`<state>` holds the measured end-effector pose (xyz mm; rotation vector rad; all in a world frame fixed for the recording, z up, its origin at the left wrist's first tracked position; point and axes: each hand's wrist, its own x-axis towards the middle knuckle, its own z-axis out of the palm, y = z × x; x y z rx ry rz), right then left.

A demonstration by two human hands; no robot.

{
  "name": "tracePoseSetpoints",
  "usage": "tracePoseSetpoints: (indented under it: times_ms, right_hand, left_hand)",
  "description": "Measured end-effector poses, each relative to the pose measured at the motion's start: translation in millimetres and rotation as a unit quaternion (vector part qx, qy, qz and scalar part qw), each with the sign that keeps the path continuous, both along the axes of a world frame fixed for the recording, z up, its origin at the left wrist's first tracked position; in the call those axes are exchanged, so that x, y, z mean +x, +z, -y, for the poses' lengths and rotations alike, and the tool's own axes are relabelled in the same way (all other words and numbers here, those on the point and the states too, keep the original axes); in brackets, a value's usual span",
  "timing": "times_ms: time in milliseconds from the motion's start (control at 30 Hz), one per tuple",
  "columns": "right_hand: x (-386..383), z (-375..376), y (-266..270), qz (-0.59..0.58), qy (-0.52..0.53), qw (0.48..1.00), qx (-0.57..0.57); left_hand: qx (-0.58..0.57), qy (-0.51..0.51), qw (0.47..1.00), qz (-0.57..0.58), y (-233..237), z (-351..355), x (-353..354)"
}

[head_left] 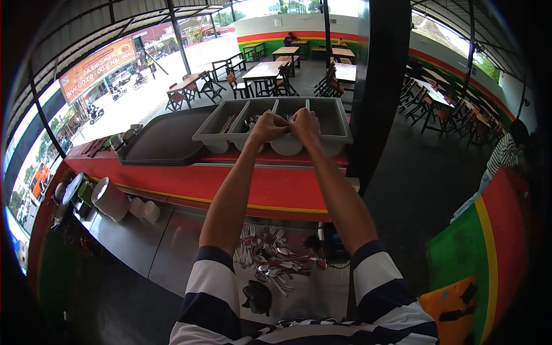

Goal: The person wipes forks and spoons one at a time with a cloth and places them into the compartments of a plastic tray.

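Observation:
A grey cutlery tray (339, 138) with several compartments stands on the red ledge (276, 187). My left hand (269, 127) and my right hand (305, 124) are both raised over its middle compartments, close together with fingers pinched. Whatever they pinch is hidden or too small to name, though thin metallic tips show between them. Slim light-brown utensils (229, 123) lie in the left compartment, and metal cutlery (250, 121) shows beside my left hand. Below my forearms, a loose heap of spoons and forks (273, 256) is spread on the steel counter (172, 247).
Dark serving trays (164, 135) are stacked left of the cutlery tray. White plates (109, 198) and small bowls (146, 211) stand on the lower counter. A black object (257, 298) sits near my body. A black pillar (382, 86) rises at right; dining tables (264, 70) fill the background.

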<state>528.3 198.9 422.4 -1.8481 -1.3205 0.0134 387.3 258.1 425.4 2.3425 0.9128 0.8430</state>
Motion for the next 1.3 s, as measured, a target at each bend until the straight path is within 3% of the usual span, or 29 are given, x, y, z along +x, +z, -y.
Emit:
tracePoseSetpoints:
  times_ms: [167,233,367,433,467,533,567,600,633,667,700,733,767,800,900,933,1167,1300]
  right_hand:
    - [-7.1,16.1,6.7,0.026,0.045,0.998,0.045]
    - [-7.0,13.1,-1.2,0.079,0.065,0.985,0.138]
    - [-10.3,33.9,-17.3,0.144,0.142,0.961,0.190]
    - [-14.3,55.9,-37.5,0.164,0.172,0.917,0.322]
    - [-18.8,66.1,-48.6,0.172,0.184,0.887,0.388]
    - [-40.2,115.6,-89.1,0.115,0.184,0.899,0.381]
    - [-54.7,143.5,-120.5,0.060,0.187,0.919,0.341]
    - [-70.3,170.6,-161.1,0.005,0.187,0.935,0.300]
    - [-85.7,195.5,-211.4,-0.055,0.210,0.943,0.253]
    - [-106.5,233.0,-243.1,-0.150,0.233,0.949,0.151]
    - [-125.5,258.3,-299.8,-0.174,0.243,0.946,0.129]
    - [-145.0,291.0,-336.8,-0.299,0.245,0.922,-0.013]
    - [-163.1,324.7,-367.1,-0.302,0.279,0.909,-0.070]
    - [-175.1,346.5,-383.4,-0.304,0.312,0.891,-0.128]
    - [-186.2,359.5,-377.9,-0.120,0.425,0.888,-0.124]
    - [-190.1,355.2,-380.3,-0.149,0.455,0.864,-0.157]
    - [-249.2,358.5,-406.3,-0.005,0.427,0.874,-0.231]
    - [-266.5,349.6,-402.4,0.015,0.397,0.885,-0.241]
  left_hand:
    - [0.102,-0.006,0.991,0.090,-11.7,4.1,-1.1]
    - [0.137,0.006,0.981,0.133,-16.0,14.9,-1.4]
    - [0.079,-0.010,0.972,0.220,-32.1,67.4,-25.0]
    - [0.067,0.019,0.965,0.254,-52.7,116.9,-46.5]
    - [0.031,0.004,0.955,0.294,-77.9,140.7,-58.4]
    - [-0.024,0.063,0.970,0.233,-143.7,195.5,-90.1]
    - [-0.080,0.107,0.970,0.203,-177.8,228.8,-104.9]
    - [-0.130,0.107,0.960,0.222,-242.7,247.3,-121.8]
    - [-0.251,0.141,0.929,0.233,-269.1,285.1,-136.4]
    - [-0.176,0.188,0.947,0.191,-350.1,303.8,-156.0]
    - [-0.210,0.228,0.936,0.167,-391.6,339.0,-175.6]
    - [-0.274,0.259,0.905,0.199,-419.6,376.3,-189.8]
    - [-0.338,0.288,0.866,0.228,-437.0,407.9,-202.1]
    - [-0.356,0.295,0.853,0.241,-442.2,428.6,-211.0]
    - [-0.383,0.322,0.829,0.250,-436.7,465.4,-232.2]
    - [-0.369,0.338,0.832,0.241,-424.6,462.1,-233.9]
    - [-0.315,0.324,0.854,0.257,-375.9,381.6,-258.5]
    - [-0.301,0.326,0.853,0.275,-384.2,336.4,-276.9]
